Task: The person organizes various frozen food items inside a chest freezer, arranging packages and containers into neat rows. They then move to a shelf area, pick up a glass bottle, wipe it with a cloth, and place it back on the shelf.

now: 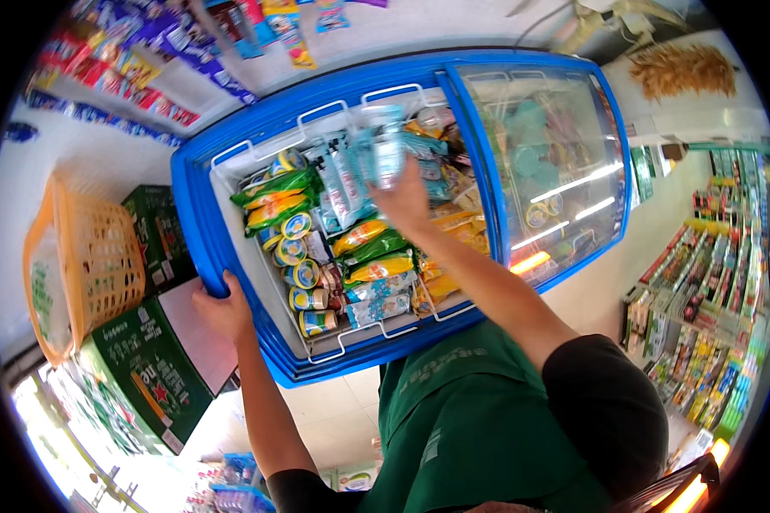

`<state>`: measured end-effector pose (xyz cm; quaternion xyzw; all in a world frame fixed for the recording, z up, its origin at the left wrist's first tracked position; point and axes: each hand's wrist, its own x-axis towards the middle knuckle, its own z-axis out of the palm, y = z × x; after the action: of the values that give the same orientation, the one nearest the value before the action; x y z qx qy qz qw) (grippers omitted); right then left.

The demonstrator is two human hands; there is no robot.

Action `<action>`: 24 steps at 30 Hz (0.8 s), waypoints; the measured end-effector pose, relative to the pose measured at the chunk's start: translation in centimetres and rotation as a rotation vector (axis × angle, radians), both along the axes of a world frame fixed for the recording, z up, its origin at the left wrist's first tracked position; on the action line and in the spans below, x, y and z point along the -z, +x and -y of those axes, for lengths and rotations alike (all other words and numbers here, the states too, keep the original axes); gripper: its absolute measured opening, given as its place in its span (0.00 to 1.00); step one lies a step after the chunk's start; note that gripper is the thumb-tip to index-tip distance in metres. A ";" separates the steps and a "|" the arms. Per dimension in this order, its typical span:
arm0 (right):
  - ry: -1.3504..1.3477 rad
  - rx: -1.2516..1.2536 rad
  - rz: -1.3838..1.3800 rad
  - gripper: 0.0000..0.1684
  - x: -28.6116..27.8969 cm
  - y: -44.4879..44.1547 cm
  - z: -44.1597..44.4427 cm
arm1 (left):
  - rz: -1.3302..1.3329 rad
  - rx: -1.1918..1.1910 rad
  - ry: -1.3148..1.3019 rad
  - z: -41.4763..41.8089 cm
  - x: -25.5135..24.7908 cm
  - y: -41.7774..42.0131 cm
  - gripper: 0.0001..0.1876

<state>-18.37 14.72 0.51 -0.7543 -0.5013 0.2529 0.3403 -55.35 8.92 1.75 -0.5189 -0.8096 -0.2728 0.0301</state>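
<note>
My right hand (405,197) is over the open half of a blue chest freezer (196,211), holding a light-blue ice cream packet (388,157) blurred by motion. Beneath and beside it lie more pale-blue packets (340,176). My left hand (226,309) grips the freezer's left rim near the front corner. Inside, yellow-and-green packets (378,268) lie in rows next to small tubs (305,274) with yellow-edged lids. Blue-and-white packets (378,311) lie near the front, and yellow packets (446,282) fill the right side, partly hidden by my forearm.
A glass sliding lid (552,147) covers the freezer's right half. White wire handles (343,349) stick up along the inner walls. At left, an orange plastic basket (106,243) stands by green beer cartons (157,378). Snack packets (167,38) hang behind; stocked shelves (693,256) stand at right.
</note>
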 end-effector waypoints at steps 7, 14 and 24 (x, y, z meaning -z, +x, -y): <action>-0.200 -0.066 0.193 0.55 6.5 -4.8 -0.9 | -0.108 0.001 -0.043 -0.2 0.8 -0.2 0.30; -0.162 -0.050 0.013 0.53 8.2 -1.3 0.1 | -0.094 0.002 -0.045 -0.4 0.2 0.1 0.31; -0.276 -0.106 -0.097 0.60 10.5 -0.3 -2.4 | -0.112 -0.007 -0.064 -0.3 0.8 -0.3 0.31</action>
<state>-18.70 17.13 -9.96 -0.7533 -0.4838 0.3732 0.2434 -55.66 9.26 0.97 -0.5312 -0.8167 -0.2174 0.0598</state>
